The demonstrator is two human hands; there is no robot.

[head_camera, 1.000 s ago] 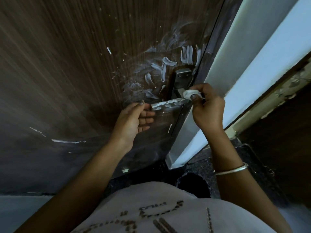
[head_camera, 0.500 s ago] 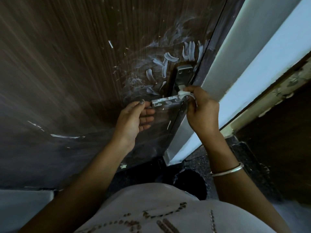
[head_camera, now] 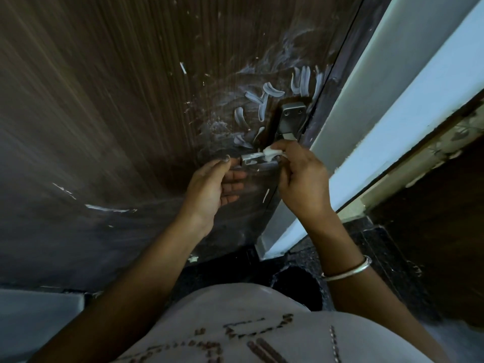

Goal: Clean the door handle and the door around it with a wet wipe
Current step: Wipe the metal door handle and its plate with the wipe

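Note:
A metal lever door handle [head_camera: 250, 159] sticks out leftward from its metal plate [head_camera: 290, 119] on a dark brown wooden door [head_camera: 117, 100]. White smears [head_camera: 264, 98] streak the door around the plate. My right hand [head_camera: 301, 179] pinches a small crumpled white wet wipe [head_camera: 271, 154] and presses it on the lever, about midway along it. My left hand [head_camera: 213, 189] sits at the lever's free end with its fingers curled, thumb tip beside the end; whether it touches the lever is unclear.
A white door frame [head_camera: 366, 121] runs diagonally right of the door edge. Dark speckled floor [head_camera: 366, 247] lies below, with a darker opening at the right. My light shirt fills the bottom. A metal bangle [head_camera: 348, 271] circles my right wrist.
My right hand has slid the wipe leftward along the lever, from its pivot end toward the middle. The left hand has stayed by the lever's free end.

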